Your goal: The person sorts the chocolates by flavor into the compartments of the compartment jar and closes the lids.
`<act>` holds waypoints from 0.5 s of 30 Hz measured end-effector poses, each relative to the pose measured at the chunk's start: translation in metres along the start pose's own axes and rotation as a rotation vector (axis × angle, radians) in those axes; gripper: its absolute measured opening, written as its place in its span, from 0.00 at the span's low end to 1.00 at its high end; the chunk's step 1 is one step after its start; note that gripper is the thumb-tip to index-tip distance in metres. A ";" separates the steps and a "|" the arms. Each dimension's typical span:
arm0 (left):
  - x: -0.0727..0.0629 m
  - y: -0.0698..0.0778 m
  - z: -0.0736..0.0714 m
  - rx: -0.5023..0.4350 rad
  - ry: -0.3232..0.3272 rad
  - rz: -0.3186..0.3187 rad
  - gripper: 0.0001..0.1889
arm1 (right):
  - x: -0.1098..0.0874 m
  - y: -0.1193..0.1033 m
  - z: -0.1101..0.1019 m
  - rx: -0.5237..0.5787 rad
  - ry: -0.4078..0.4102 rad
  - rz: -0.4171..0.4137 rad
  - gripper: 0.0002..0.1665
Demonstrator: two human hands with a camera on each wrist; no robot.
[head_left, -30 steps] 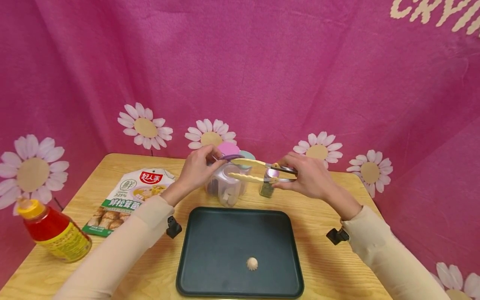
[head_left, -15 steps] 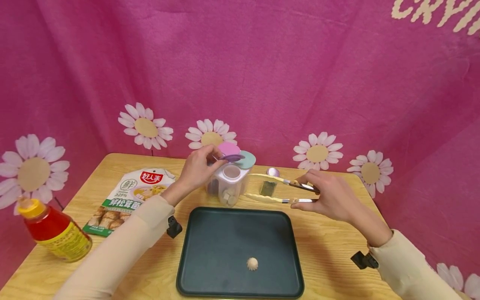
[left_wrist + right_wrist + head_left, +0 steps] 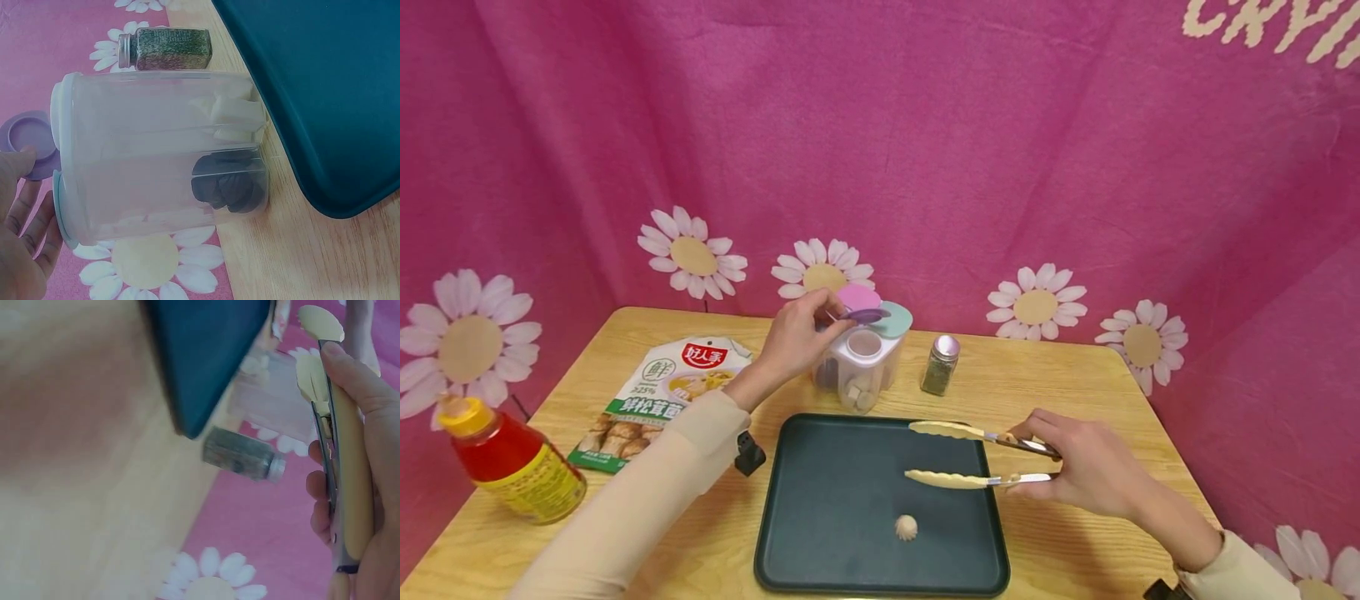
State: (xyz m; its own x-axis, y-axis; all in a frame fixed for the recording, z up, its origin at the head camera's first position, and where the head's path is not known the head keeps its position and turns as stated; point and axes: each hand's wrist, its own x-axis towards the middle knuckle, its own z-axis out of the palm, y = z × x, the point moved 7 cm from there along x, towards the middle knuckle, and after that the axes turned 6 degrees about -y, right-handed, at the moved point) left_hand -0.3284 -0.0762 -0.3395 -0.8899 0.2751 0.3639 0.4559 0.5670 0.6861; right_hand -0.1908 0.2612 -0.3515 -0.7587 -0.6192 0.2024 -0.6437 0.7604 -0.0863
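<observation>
My left hand (image 3: 801, 333) pinches a raised purple flip lid (image 3: 867, 316) on a clear compartmented storage container (image 3: 848, 367). The round opening under that lid is uncovered. Pale chunks (image 3: 234, 115) lie in one compartment and dark pieces (image 3: 228, 181) in another, seen in the left wrist view. Over the right part of a dark tray (image 3: 820, 483), my right hand (image 3: 1086, 467) grips tongs (image 3: 951, 480) with cream wavy tips, spread apart with nothing between them. Below the tips, a small pale ridged piece (image 3: 906, 527) sits on the tray.
A glass spice jar (image 3: 940, 367) stands right of the container, behind the tray. To the left lie a printed food pouch (image 3: 655, 400) and a red sauce bottle (image 3: 512, 462) with a yellow cap. A pink flowered cloth (image 3: 925, 167) hangs behind the table.
From above the container, my right hand has moved right and toward me with the tongs, which are now over the tray and spread wider. My left hand stays on the purple lid.
</observation>
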 end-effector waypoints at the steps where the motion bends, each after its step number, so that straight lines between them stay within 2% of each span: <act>1: 0.000 0.000 0.000 0.000 0.000 -0.002 0.09 | -0.003 -0.001 0.004 0.017 -0.017 0.003 0.34; 7: -0.001 0.000 0.000 -0.002 0.002 0.001 0.09 | -0.019 -0.009 0.026 0.098 -0.125 0.026 0.33; 15: 0.000 -0.001 0.001 -0.006 -0.001 -0.001 0.09 | -0.030 -0.015 0.044 0.148 -0.172 0.007 0.30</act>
State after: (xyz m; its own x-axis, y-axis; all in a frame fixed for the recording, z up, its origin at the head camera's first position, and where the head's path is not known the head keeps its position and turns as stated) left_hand -0.3293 -0.0761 -0.3406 -0.8902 0.2753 0.3631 0.4554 0.5624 0.6901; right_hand -0.1631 0.2598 -0.3994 -0.7608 -0.6481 0.0330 -0.6365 0.7354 -0.2324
